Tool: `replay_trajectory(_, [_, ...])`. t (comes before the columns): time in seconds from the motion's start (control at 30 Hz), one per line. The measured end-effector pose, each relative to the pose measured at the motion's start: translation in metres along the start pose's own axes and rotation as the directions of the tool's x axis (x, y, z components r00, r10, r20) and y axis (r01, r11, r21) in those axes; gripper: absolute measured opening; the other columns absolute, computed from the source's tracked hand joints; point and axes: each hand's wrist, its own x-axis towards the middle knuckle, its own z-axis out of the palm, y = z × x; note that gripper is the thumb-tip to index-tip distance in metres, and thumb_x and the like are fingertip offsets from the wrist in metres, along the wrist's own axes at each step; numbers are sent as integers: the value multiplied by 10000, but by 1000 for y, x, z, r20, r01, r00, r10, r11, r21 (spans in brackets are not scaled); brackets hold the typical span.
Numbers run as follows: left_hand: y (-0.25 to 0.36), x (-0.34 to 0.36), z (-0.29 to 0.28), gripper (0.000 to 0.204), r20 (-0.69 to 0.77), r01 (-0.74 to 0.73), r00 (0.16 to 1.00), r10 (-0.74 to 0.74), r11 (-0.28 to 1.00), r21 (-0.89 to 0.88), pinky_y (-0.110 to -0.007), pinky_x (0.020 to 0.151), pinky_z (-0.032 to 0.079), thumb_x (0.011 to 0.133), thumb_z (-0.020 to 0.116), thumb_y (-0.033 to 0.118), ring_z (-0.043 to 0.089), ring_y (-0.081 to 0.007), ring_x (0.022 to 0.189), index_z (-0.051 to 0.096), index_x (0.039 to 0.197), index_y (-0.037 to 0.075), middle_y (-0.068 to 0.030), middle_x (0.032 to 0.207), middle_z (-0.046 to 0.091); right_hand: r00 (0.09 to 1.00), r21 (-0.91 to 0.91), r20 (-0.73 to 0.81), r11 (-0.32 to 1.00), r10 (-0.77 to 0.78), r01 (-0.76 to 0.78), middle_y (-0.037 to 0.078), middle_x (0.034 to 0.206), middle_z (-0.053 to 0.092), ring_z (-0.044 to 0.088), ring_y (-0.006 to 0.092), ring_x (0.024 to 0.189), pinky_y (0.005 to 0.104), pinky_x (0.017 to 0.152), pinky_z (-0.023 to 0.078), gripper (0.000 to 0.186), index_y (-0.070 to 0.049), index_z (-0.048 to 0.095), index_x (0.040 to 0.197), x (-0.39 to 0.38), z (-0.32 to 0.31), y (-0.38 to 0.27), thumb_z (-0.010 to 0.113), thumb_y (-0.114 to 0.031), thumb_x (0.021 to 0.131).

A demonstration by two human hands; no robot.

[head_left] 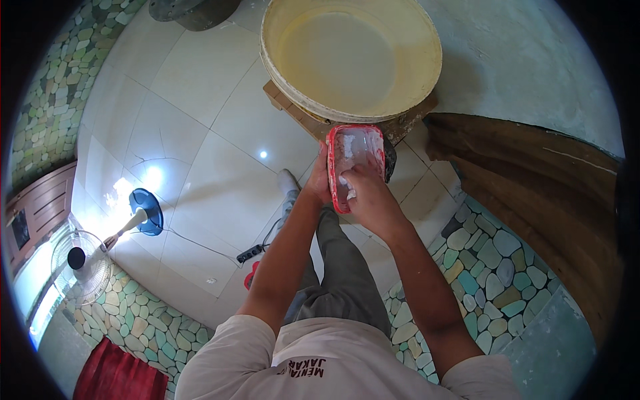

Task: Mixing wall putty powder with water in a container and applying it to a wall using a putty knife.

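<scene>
In front of me is a rectangular plastic tub [360,141] with a red rim and white residue on its inside walls. My left hand [319,179] grips its left long side. Over and partly inside the tub is my right hand [365,190], its fingers curled together round a small white lump [348,189]. Whether the lump is paste or cloth, I cannot tell. Just beyond the tub stands a large round yellowish basin [350,110] with a cloudy pale bottom.
A wooden board [300,120] lies under the basin. Brown cloth [533,180] drapes at the right. At the left stands a fan [81,263] on a blue base [147,212], its cord running to a black power strip [250,253]. A dark vessel [197,13] sits far left.
</scene>
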Motion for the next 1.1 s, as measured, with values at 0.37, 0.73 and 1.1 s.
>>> replay_trajectory(0.37, [-4, -7, 4, 840, -87, -21, 996, 27, 998, 67, -450, 1035, 424, 878, 312, 744, 545, -295, 1195, 420, 1402, 97, -132, 1337, 539, 980, -177, -179, 977, 90, -122, 204, 1069, 580, 580, 407, 986, 446, 845, 482, 351, 47, 605, 1020, 12, -18, -7, 583, 107, 675])
replay_trajectory(0.73, [-4, -12, 6, 852, -81, -18, 996, 30, 990, 141, -468, 1092, 356, 879, 280, 752, 474, -298, 1277, 362, 1445, 120, -122, 1409, 472, 960, -275, -281, 959, -12, -69, 198, 1025, 555, 593, 404, 923, 461, 786, 495, 186, 28, 555, 927, 27, -21, -7, 574, 75, 748])
replay_trajectory(1.1, [-8, -10, 10, 824, -73, -44, 996, 55, 988, 146, -479, 1088, 359, 895, 270, 733, 472, -299, 1284, 348, 1452, 130, -124, 1415, 464, 949, -113, -312, 994, -40, 5, 205, 1016, 610, 591, 406, 954, 436, 824, 483, 340, 44, 600, 1028, 34, -21, -1, 564, 103, 695])
